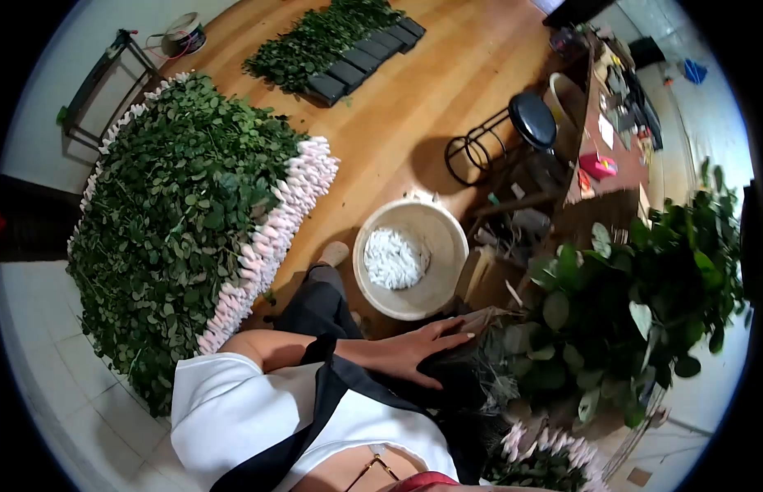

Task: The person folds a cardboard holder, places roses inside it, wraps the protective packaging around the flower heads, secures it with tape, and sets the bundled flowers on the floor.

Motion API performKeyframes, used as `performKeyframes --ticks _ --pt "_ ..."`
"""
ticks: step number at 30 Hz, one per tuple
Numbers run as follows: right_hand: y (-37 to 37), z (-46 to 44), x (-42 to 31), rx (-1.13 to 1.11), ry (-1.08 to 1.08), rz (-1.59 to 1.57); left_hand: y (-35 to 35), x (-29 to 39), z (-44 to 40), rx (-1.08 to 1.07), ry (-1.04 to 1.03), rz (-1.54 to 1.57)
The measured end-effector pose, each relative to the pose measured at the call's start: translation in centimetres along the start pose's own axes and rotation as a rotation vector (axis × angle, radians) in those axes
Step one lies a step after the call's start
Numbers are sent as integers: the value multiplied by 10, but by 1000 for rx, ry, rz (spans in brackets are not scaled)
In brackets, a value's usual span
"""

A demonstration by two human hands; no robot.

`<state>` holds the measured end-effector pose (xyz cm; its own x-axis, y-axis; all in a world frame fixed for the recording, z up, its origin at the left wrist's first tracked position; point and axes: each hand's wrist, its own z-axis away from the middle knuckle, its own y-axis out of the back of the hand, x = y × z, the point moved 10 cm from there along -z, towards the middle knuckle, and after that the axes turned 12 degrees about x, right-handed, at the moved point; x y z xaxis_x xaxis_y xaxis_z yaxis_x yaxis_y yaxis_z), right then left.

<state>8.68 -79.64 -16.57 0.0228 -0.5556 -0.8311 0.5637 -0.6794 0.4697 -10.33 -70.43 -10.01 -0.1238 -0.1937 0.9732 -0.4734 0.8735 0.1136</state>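
Note:
My left hand (427,348) reaches across my body with its fingers stretched apart and the thumb toward me. Its fingertips are close to a crumpled, see-through wrap (498,348); I cannot tell whether they touch it. Just right of that stands a large mass of leafy green stems (628,312). Below it, by my side, lie more leaves with pale pink-and-white tips (554,447). My right hand does not show. In front of me on the floor, a cream bucket (453,242) holds many small white pieces (394,258).
A big heap of leafy stems (185,205) edged with pink-and-white ends (271,234) spreads at left. Farther off are a leafy row with black blocks (361,66) and a black round stool (532,120). A cluttered workbench (595,123) runs along the right.

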Motion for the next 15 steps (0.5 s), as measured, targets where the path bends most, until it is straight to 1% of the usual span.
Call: performKeyframes --ticks 5,8,9,10,15 --pt "-143 -60 -74 -171 84 81 108 -45 -9 137 114 13" --pt "-233 -92 -123 -267 139 153 187 -69 -22 222 103 -22" --pt "-261 -102 -140 -291 160 173 207 -81 -22 213 228 4" --pt "-289 -110 -158 -319 182 194 231 -86 -25 225 227 2" --pt "-423 -145 -240 -448 319 334 342 -103 -34 463 210 5"
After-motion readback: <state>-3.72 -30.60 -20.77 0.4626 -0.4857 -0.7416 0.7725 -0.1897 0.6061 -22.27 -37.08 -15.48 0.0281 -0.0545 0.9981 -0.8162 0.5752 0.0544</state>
